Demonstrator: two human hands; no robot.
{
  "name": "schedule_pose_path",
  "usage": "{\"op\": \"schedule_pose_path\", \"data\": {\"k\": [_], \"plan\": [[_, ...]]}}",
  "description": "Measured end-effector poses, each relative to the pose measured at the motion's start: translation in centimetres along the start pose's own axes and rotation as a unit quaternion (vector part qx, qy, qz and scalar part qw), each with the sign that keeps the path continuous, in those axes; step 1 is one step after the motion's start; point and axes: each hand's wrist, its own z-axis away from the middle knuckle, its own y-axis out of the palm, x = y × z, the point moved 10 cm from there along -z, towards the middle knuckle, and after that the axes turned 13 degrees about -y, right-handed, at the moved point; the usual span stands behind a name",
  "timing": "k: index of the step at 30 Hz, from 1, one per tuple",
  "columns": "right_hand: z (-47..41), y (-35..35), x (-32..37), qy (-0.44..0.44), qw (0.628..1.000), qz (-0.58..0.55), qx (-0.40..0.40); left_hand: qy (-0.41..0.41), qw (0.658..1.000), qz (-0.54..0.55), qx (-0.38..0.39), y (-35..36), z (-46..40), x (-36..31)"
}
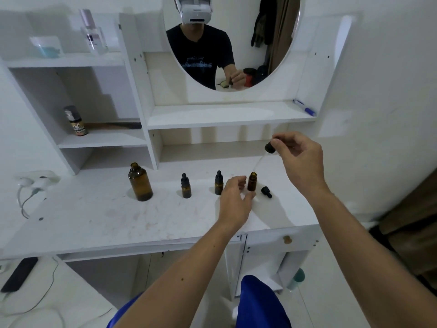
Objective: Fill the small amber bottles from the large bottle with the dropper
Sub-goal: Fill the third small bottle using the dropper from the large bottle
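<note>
The large amber bottle (140,182) stands uncapped at the left of the white desk (94,221). Three small amber bottles stand in a row to its right: two capped with black droppers (186,186) (218,183), and a third one open (252,182). My left hand (234,202) curls around the open small bottle, thumb and fingers close to or touching its sides. My right hand (300,159) pinches the black bulb of the dropper (269,147); its glass tube slants down to just above the open bottle's mouth. A small black dropper cap (266,192) lies beside that bottle.
A round mirror (231,41) hangs above a shelf holding a blue pen (304,107). Left shelves carry a spray bottle (76,121) and a clear bottle (93,34). A power strip with cables (35,178) lies at the desk's left end. A drawer knob (287,239) sits below the desk edge.
</note>
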Motion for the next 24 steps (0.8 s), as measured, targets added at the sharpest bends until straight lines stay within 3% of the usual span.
{"op": "schedule_pose_path", "data": {"k": [10, 14, 18, 24], "plan": [[0.3, 6.7, 6.0, -0.038, 0.995, -0.082, 0.035, -0.029, 0.995, 0.053, 0.080, -6.5, 3.9, 2.2], [0.6, 11.3, 8.8, -0.058, 0.988, -0.124, 0.065, -0.010, 0.997, 0.020, 0.068, -12.4, 4.4, 3.8], [0.8, 16.1, 10.8, -0.049, 0.981, -0.166, 0.090, -0.039, 0.999, 0.028, 0.013, -19.5, 3.7, 5.9], [0.5, 21.5, 12.5, -0.051, 0.977, -0.178, 0.109, -0.082, 0.982, 0.044, -0.164, -29.3, 3.2, 8.4]]}}
